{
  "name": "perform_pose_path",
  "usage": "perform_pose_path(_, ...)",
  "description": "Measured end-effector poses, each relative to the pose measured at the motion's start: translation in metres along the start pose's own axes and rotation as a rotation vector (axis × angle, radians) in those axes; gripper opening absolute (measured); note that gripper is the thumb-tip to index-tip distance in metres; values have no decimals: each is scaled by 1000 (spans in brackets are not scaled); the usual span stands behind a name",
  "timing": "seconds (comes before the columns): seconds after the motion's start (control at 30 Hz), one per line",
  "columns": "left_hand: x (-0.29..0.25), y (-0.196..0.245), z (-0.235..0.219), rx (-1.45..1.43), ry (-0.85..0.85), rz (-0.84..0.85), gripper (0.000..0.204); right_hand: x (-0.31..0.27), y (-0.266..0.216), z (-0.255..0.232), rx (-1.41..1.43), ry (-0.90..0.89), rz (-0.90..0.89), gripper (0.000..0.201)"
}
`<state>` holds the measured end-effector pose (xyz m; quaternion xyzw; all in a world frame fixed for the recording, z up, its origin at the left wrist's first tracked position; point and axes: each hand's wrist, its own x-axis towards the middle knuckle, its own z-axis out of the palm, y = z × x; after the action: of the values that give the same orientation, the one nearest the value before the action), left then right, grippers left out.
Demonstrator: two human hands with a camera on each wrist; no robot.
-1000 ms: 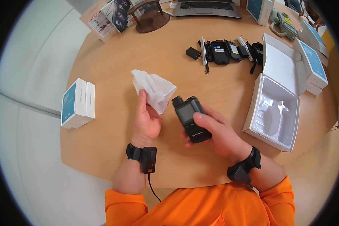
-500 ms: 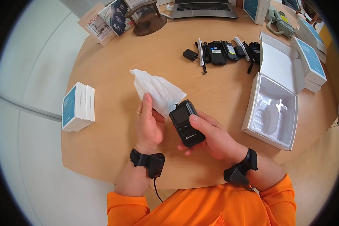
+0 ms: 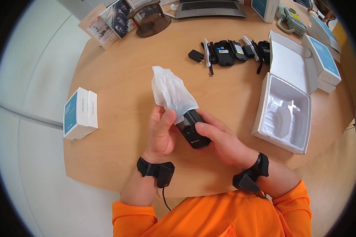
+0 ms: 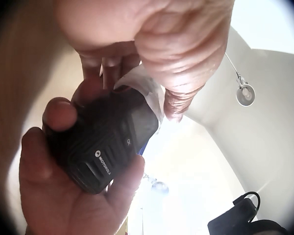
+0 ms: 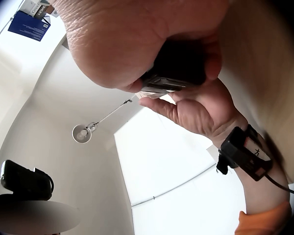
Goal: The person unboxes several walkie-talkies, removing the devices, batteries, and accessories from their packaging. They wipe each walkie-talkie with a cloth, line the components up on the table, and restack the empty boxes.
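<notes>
My right hand (image 3: 226,143) grips a black handheld radio (image 3: 194,136), thumb on its front face. The radio's upper end is inside the mouth of a thin white bag (image 3: 171,90). My left hand (image 3: 161,132) holds the bag's lower edge between thumb and fingers, beside the radio. In the left wrist view, the radio (image 4: 103,142) shows a Motorola label, and the bag's edge (image 4: 146,88) lies over its screen end. The right wrist view has the radio (image 5: 179,66) dark within my right hand, partly hidden by it.
An open white box (image 3: 285,114) with a moulded tray stands on the right, near stacked boxes (image 3: 322,59). Black radio parts and a charger (image 3: 195,55) lie at the back. More boxes (image 3: 81,113) stand on the left; a laptop (image 3: 210,8) and phone (image 3: 292,19) are behind.
The radio has moved up and left against the bag, and its top end has gone under the bag's edge. The bag has turned more upright, and my left thumb has shifted onto it near the radio.
</notes>
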<state>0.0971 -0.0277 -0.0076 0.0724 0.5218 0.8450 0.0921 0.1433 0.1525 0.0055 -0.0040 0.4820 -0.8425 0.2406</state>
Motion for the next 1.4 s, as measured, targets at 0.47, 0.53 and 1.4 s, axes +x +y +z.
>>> perform_pose_path(0.47,1,1,2,-185,-116,-267,58,7,10,-4,-672,288,-465,77)
perform_pose_path(0.53,-5,1,10,-246,-100,-292,58,8,14,-4,-858,338,-556,78)
perform_pose_path(1.4,-14,11,14,163,-219,-317,46,9,-9,-25,-959,271,-812,18)
